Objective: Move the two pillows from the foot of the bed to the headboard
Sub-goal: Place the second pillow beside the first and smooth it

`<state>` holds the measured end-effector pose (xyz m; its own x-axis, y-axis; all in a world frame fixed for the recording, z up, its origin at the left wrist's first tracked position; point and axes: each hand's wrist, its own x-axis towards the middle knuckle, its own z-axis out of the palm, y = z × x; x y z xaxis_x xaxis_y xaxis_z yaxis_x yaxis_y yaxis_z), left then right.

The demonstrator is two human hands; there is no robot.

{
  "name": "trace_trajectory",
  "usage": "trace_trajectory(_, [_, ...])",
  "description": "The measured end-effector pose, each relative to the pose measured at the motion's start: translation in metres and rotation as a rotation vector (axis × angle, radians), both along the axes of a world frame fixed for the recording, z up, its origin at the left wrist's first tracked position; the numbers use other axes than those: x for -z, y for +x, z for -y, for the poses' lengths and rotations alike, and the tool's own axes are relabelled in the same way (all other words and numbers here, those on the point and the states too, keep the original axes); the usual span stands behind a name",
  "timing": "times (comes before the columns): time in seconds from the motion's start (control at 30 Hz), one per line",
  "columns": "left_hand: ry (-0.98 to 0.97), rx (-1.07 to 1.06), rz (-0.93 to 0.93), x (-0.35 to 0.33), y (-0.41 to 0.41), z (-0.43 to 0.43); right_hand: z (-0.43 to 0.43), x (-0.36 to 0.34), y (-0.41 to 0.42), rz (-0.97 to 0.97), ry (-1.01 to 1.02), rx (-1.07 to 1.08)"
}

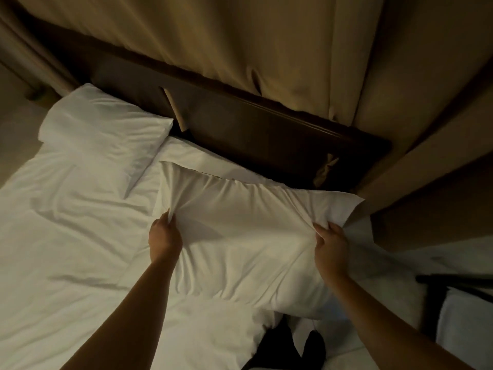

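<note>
Pillow [240,236] lengthwise along headboard [266,129]

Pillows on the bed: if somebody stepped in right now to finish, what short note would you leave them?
Left hand: pinching the near pillow's left edge.
Right hand: gripping its right edge.
Far pillow: already lying at the dark headboard, on the left side.
Near pillow: held in both hands over the bed, its far edge close to the headboard on the right side.
Left to do: set it down against the headboard beside the far pillow, then let go.
</note>
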<state>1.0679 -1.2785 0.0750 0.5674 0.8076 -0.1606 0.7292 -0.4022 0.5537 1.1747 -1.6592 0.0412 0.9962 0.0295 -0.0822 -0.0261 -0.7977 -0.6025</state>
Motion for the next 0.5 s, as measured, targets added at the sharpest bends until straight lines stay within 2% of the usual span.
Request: trace_trajectory(0.5, [0.063,0.202,0.035,0.052,0.176,-0.119,-0.110,0.062,0.064,-0.005,0.034,0.199])
